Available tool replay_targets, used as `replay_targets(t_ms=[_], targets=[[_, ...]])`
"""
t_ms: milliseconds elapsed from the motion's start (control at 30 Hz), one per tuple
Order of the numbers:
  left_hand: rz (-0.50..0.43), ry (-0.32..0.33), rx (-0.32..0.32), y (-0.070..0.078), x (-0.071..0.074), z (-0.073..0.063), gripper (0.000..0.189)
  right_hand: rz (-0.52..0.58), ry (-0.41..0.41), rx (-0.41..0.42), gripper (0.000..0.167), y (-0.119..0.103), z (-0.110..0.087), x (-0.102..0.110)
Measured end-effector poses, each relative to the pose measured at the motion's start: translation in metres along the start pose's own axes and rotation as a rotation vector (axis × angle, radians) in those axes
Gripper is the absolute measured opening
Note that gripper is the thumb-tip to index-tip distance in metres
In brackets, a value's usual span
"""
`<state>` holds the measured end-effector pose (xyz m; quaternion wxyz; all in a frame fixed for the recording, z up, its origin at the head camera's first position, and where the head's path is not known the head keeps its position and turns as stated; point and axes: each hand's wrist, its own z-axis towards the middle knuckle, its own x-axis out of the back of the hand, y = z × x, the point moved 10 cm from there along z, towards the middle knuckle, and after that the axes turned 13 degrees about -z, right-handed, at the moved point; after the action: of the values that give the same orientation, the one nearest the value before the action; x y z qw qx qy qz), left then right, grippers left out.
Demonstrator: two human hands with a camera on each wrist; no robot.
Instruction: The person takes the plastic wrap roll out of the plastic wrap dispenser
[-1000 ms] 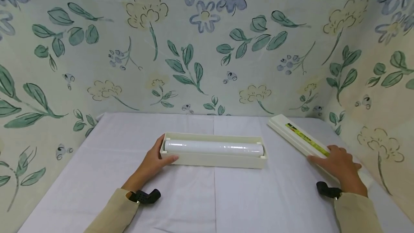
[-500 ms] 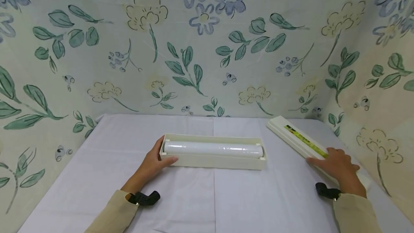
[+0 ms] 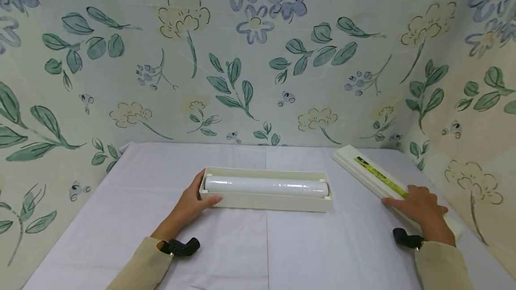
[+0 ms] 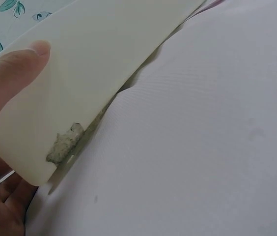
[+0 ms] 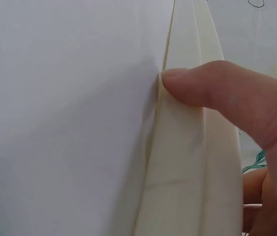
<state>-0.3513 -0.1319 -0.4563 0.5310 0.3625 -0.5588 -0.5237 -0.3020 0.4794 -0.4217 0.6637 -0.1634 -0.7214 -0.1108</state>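
The cream box [image 3: 270,202] is lying mid-table on the white cloth [image 3: 302,247], probably stiff and fairly light; the glossy white roll [image 3: 266,185] resting inside is looking slippery, so the box's end walls are seeming the surest hold. The left hand [image 3: 193,199] is gripping the left end, thumb on the front wall. Off to the right, the right hand [image 3: 423,211] is spanning the lid [image 3: 364,176], thumb and fingers clasping its long edges, likely rigid.
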Motion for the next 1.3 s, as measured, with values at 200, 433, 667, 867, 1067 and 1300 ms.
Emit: replay_targets(t_ms=[200,433,667,867,1067,1300], targets=[[0.003,0.005,-0.010,0.0027,0.0009,0.0011,0.102,-0.019,0.012,0.021,0.107,0.0000,0.0025,-0.0010],[0.006,0.000,-0.001,0.0032,-0.0002,0.0004,0.103,-0.029,-0.001,0.018,0.109,0.0010,0.0034,-0.0014],[0.008,0.003,0.000,0.0031,0.0006,0.0004,0.103,-0.023,-0.005,0.043,0.108,-0.0013,0.0024,-0.0007],[0.006,0.002,0.007,0.0014,-0.0006,-0.0010,0.102,-0.030,-0.004,0.031,0.110,0.0008,0.0036,-0.0033],[0.001,0.004,0.004,0.0011,0.0004,-0.0018,0.102,-0.029,-0.002,0.017,0.109,0.0013,0.0056,-0.0063],[-0.005,0.000,0.000,0.0028,0.0002,-0.0023,0.102,-0.033,-0.014,-0.017,0.110,0.0017,0.0039,-0.0058]])
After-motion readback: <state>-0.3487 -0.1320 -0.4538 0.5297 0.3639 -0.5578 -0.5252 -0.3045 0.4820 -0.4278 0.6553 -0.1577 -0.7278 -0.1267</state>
